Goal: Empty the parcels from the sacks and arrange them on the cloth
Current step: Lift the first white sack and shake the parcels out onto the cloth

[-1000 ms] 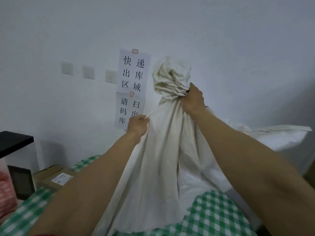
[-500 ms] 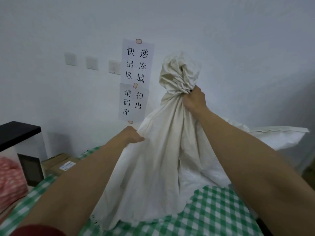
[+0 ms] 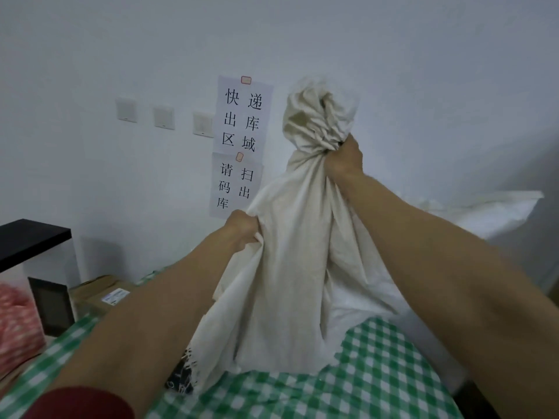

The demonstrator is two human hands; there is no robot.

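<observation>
A cream cloth sack (image 3: 290,267) hangs upended over the green-checked cloth (image 3: 363,385). My right hand (image 3: 343,160) grips its bunched end high up, near the wall. My left hand (image 3: 243,229) grips a fold on the sack's left side, lower down. The sack's frayed open edge reaches the cloth, and a dark patterned item (image 3: 180,378) shows beneath it at the lower left. A second white sack (image 3: 484,213) lies behind on the right. A cardboard parcel (image 3: 102,293) with a label lies at the cloth's far left.
Two paper signs (image 3: 242,143) and three switches (image 3: 163,117) are on the wall behind. A black-topped stand (image 3: 30,240) and a red patterned bundle (image 3: 16,325) are at the left edge.
My left hand has dropped lower along the sack's side and taken a new fold. My right hand keeps the bunched end raised. The dark item has come into view under the sack's edge.
</observation>
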